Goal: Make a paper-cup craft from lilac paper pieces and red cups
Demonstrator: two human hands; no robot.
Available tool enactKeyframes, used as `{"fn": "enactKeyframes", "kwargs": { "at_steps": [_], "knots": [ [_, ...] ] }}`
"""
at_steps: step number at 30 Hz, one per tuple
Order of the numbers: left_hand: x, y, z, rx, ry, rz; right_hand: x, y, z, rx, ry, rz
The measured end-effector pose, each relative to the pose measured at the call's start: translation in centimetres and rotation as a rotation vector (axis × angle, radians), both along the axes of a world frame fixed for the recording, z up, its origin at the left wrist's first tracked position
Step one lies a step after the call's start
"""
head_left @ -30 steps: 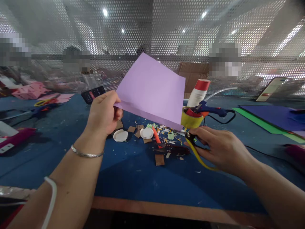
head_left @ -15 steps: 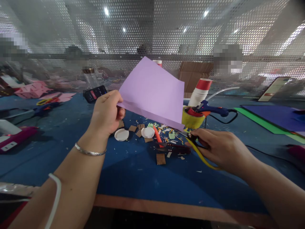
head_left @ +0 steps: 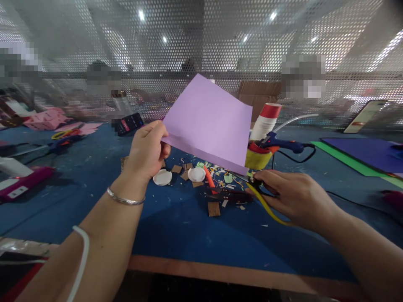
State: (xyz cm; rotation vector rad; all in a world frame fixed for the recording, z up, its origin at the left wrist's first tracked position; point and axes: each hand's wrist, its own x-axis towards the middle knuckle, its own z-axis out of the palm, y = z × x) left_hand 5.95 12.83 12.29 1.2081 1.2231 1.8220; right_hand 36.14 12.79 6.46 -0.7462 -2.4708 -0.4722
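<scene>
My left hand (head_left: 150,149) pinches the left corner of a purple sheet of paper (head_left: 209,121), which I hold up at a slant above the table. A narrow strip along its lower edge looks folded. My right hand (head_left: 291,193) grips scissors (head_left: 266,205) with yellow and black handles. Their blades are at the sheet's lower right corner and partly hidden by it. Below the sheet lie two white round lids (head_left: 162,177), an orange stick (head_left: 209,179), brown cardboard squares (head_left: 214,209) and many paper scraps (head_left: 228,179).
Behind the sheet stand white paper cups (head_left: 266,121) and a yellow tape roll (head_left: 258,160) with a blue glue gun (head_left: 285,145) on it. Coloured sheets (head_left: 362,153) lie at right. Left are a phone (head_left: 130,123), pink paper (head_left: 47,118) and a power strip (head_left: 27,184).
My left hand and the purple sheet have shifted a little to the right, bringing the sheet's corner closer over the scissors. My right hand has hardly moved.
</scene>
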Motion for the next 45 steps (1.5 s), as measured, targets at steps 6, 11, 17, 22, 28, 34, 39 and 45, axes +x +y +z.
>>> {"fn": "enactKeyframes", "kwargs": {
  "at_steps": [6,11,17,22,28,34,39,45],
  "knots": [
    [-0.2,0.0,-0.2,0.009,0.001,-0.014,-0.2,-0.1,-0.1,-0.032,0.009,-0.023],
    [0.0,0.0,-0.4,0.002,0.010,-0.020,-0.5,-0.3,0.1,-0.075,0.050,-0.030],
    [0.4,-0.1,-0.3,0.019,0.014,-0.020,-0.5,-0.3,0.3,-0.095,0.040,-0.028],
    [0.6,-0.1,-0.2,0.023,0.016,-0.011,-0.2,-0.1,0.2,-0.025,-0.007,-0.019],
    [0.5,-0.1,-0.4,0.031,0.027,-0.021,-0.4,-0.3,0.2,-0.040,0.014,-0.025],
    [0.8,0.0,-0.8,0.047,0.032,-0.022,-0.2,-0.2,0.0,-0.050,-0.009,-0.047],
    [1.0,-0.1,-0.7,0.052,0.035,-0.013,-0.2,0.0,-0.3,0.019,-0.032,-0.024],
    [1.1,-0.1,-0.7,0.067,0.050,-0.012,-0.6,-0.2,-0.1,-0.060,0.022,-0.059]
  ]
}}
